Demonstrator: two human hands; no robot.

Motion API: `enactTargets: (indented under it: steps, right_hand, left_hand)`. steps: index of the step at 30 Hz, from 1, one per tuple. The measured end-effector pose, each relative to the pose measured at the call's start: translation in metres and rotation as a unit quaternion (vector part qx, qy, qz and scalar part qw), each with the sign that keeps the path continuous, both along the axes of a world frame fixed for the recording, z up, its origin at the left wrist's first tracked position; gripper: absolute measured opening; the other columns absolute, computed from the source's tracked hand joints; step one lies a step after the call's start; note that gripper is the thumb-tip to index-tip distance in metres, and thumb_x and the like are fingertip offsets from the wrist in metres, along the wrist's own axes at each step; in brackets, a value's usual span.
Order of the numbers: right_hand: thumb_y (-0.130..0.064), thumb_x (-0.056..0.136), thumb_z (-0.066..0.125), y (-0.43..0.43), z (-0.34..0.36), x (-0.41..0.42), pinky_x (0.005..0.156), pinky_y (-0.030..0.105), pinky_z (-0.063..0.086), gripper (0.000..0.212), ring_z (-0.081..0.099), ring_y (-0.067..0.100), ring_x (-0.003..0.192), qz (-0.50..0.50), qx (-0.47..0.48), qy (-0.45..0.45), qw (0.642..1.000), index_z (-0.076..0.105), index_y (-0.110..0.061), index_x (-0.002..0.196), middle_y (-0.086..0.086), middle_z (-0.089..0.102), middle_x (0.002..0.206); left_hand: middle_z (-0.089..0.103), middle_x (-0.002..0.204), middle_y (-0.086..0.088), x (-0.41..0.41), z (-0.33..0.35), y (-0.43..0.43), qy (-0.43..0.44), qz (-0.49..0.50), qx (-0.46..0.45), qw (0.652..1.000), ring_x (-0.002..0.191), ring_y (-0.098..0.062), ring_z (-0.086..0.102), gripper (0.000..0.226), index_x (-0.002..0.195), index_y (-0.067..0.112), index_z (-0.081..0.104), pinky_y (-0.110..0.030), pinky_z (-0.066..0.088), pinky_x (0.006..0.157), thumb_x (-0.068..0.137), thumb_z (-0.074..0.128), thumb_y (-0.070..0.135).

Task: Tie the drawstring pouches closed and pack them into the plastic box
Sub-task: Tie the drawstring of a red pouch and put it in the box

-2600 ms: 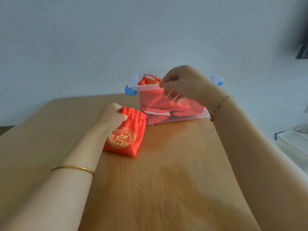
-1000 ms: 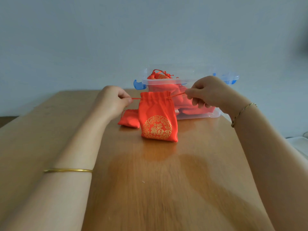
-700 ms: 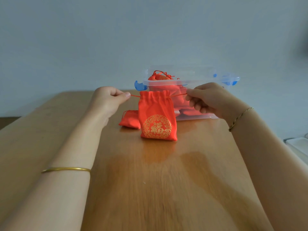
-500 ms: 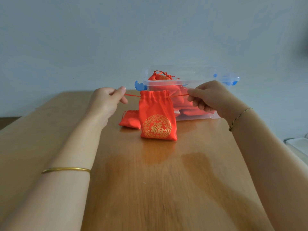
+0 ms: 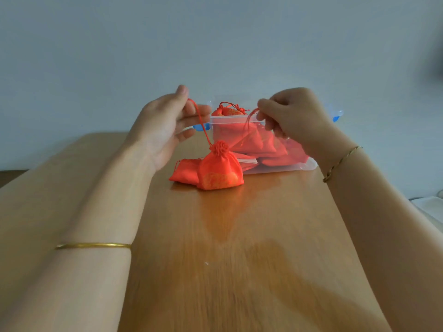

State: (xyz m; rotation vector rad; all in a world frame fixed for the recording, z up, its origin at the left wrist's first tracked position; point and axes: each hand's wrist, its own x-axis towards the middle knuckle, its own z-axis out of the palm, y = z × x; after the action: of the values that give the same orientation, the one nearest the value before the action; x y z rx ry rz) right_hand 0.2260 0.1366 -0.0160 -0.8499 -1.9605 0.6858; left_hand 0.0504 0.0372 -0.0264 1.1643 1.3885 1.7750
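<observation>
i log a wooden table, warm brown with lengthwise grain, filling the lower part of my feed. its top is glossy, with a darker patch toward the near end. one small white speck lies on it near the middle. behind stands a plain pale blue-grey wall. a dark brown strip shows at the left edge, below the wall. a white object at the right edge is too cropped to identify. a dark blurred shape is cut off upper right. a gold bangle circles the left forearm and a thin gold chain the right wrist.
</observation>
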Motion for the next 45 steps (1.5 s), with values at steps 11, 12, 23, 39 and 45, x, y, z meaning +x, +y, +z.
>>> enactTargets:
  steps: [11, 12, 23, 39, 45]
  right_hand:
    - [-0.02, 0.092, 0.051, -0.033, 0.015, -0.011, 0.041, 0.02, 0.034, 0.03, 0.042, 0.011, 0.042, 0.126, -0.005, 0.061, 0.99, 0.06, -0.015, 0.064, 0.0, 0.052, 0.056]
    - [-0.02, 0.093, 0.051, -0.035, 0.015, -0.012, 0.041, 0.02, 0.034, 0.03, 0.043, 0.012, 0.044, 0.135, -0.009, 0.06, 0.989, 0.06, -0.015, 0.064, 0.001, 0.052, 0.057]
    - [-0.028, 0.099, 0.035, -0.028, -0.001, -0.018, 0.048, 0.024, 0.034, 0.029, 0.049, 0.013, 0.048, 0.129, -0.155, 0.046, 0.978, 0.058, -0.014, 0.088, 0.007, 0.056, 0.083]
    - [-0.023, 0.093, 0.049, -0.025, 0.0, -0.007, 0.048, 0.021, 0.033, 0.033, 0.043, 0.01, 0.043, 0.2, -0.21, -0.105, 0.951, 0.058, -0.014, 0.062, 0.0, 0.051, 0.055]
    - [-0.015, 0.096, 0.041, -0.016, -0.01, -0.014, 0.063, 0.028, 0.046, 0.027, 0.056, 0.017, 0.064, 0.145, -0.199, 0.004, 0.969, 0.061, -0.012, 0.078, 0.004, 0.06, 0.073]
  left_hand:
    - [0.062, 0.063, 0.011, 0.025, 0.005, -0.004, 0.156, -0.031, -0.004, 0.987, 0.056, 0.001, 0.052, 0.007, 0.085, 0.018, 0.069, -0.016, 0.044, 0.063, 0.08, 0.067, 0.013]
    - [0.062, 0.064, 0.009, 0.027, 0.005, -0.003, 0.171, -0.028, -0.003, 0.985, 0.054, 0.002, 0.052, 0.006, 0.083, 0.018, 0.069, -0.017, 0.043, 0.063, 0.08, 0.068, 0.013]
    - [0.06, 0.056, 0.01, 0.033, 0.007, -0.003, 0.14, -0.065, 0.008, 0.988, 0.052, -0.003, 0.047, 0.012, 0.081, 0.012, 0.069, -0.012, 0.042, 0.056, 0.087, 0.059, 0.015]
    - [0.068, 0.069, 0.004, 0.032, 0.002, 0.001, 0.064, -0.015, 0.024, 0.998, 0.057, -0.002, 0.06, 0.016, 0.08, 0.015, 0.066, -0.015, 0.051, 0.057, 0.085, 0.058, 0.002]
    - [0.062, 0.07, 0.007, 0.03, 0.005, -0.003, 0.176, -0.077, 0.052, 0.98, 0.061, -0.002, 0.059, 0.028, 0.093, 0.017, 0.062, -0.016, 0.051, 0.063, 0.085, 0.054, -0.008]
